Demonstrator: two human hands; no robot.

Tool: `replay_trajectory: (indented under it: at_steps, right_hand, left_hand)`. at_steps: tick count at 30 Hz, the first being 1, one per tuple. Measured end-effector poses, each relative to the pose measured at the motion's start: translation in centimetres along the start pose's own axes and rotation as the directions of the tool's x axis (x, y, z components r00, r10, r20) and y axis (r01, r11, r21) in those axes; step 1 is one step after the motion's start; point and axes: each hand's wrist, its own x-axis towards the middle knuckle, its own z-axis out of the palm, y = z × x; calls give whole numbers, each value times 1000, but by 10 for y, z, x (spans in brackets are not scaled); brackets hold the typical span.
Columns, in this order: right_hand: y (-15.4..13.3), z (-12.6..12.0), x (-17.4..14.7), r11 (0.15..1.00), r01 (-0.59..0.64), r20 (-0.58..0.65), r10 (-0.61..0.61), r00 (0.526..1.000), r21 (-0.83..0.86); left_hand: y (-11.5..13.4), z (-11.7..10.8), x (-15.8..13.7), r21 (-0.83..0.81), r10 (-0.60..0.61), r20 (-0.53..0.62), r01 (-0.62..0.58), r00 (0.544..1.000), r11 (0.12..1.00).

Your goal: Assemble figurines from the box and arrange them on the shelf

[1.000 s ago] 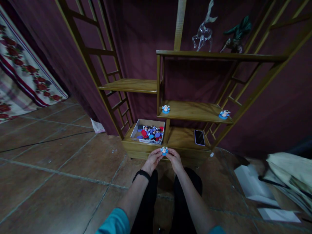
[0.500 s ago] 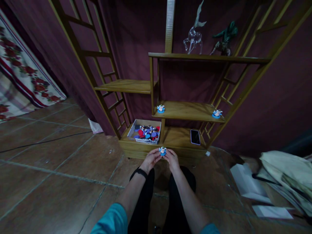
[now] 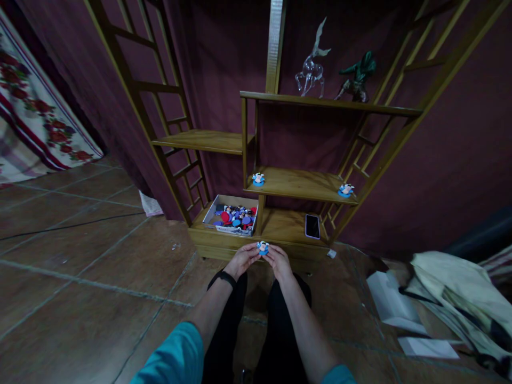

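Between my left hand [image 3: 243, 258] and my right hand [image 3: 278, 260] is a small blue-and-white figurine [image 3: 263, 247] on a round blue base, pinched by the fingers of both. It is upright, in front of the lower edge of the wooden shelf unit [image 3: 216, 244]. Two similar figurines stand on the middle shelf: one figurine [image 3: 258, 179] at its left end, another figurine [image 3: 346, 190] at its right end. Left of my hands, on the bottom shelf, an open cardboard box [image 3: 208, 214] holds a jumble of small figures with red, purple and blue bases.
A phone [image 3: 312, 226] lies on the bottom shelf at right. On the upper shelf stand a clear horse ornament [image 3: 311, 72] and a green-and-brown figure [image 3: 359, 77]. White boxes [image 3: 394, 304] and a cream bag [image 3: 456, 288] rest on the floor at right. A cable [image 3: 72, 226] crosses the floor at left.
The view has shifted slightly, so the shelf appears a little further left. Both hands still hold the figurine in much the same pose.
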Motion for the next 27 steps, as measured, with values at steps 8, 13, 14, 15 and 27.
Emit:
replay_trajectory:
  at_steps: [8, 13, 14, 15, 27]
  right_hand:
    - [-9, -11, -3, 999, -35, -9, 35, 999, -13]
    - [-11, -11, -6, 997, -60, -3, 59, 998, -42]
    - [-11, -10, -6, 997, -62, -2, 62, 998, -44]
    - [-11, -9, -6, 997, -64, 5, 65, 998, -48]
    - [-17, 14, -3, 981, -73, 149, 100, 984, -178]
  left_hand:
    - [-9, 6, 3, -19, -13, 54, 14, 998, 1000]
    - [-7, 6, 1, -14, -23, 51, 23, 998, 1000]
    - [-6, 5, 0, -14, -19, 49, 19, 999, 1000]
    - [-5, 5, -1, -14, -12, 44, 13, 999, 1000]
    - [10, -8, -10, -60, 8, -13, -9, 1000, 998]
